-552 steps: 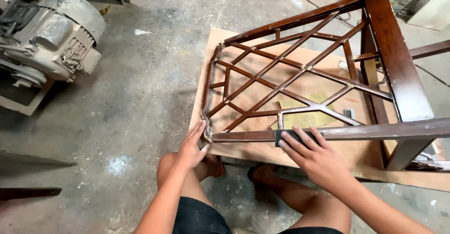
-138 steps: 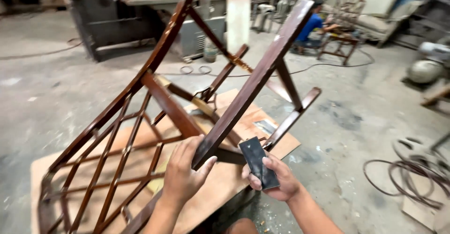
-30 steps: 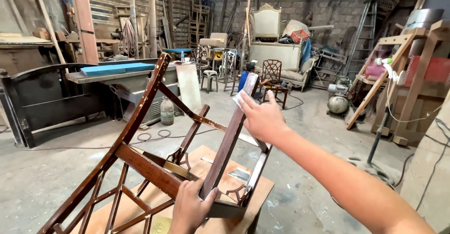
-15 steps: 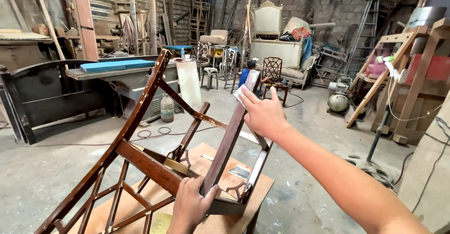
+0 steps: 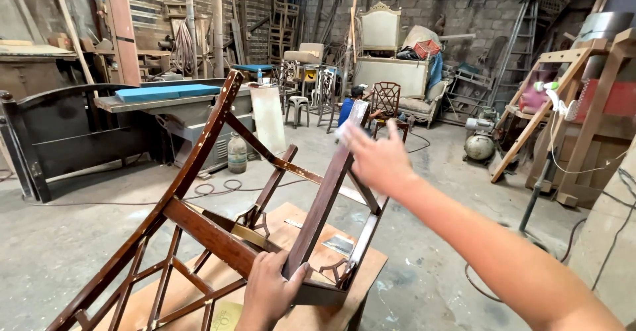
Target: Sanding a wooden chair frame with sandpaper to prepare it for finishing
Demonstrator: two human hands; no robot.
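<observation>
A dark brown wooden chair frame [image 5: 218, 231] lies tipped on a plywood board [image 5: 311, 314] on the workshop floor, its lattice back low at the near left and its legs rising toward the far middle.

Containers: a pale plastic jug [image 5: 236, 153] stands on the floor behind the frame, beside a grey machine; its contents cannot be made out. A red crate [image 5: 426, 49] sits on top of stacked furniture at the far wall, and what it holds cannot be seen either.

The left hand [image 5: 270, 291] grips the frame at the near bottom, where one leg [image 5: 324, 198] meets the seat rail, fingers wrapped tightly around the wood. The right hand [image 5: 376, 159] is stretched out to the upper end of that same leg, palm down, fingers extended and close together. It is blurred, and something pale shows under the fingertips; it cannot be told whether they press it against the leg.

At the far middle a person in a blue shirt [image 5: 346, 111] sits beside a lattice-backed chair [image 5: 386, 102].
</observation>
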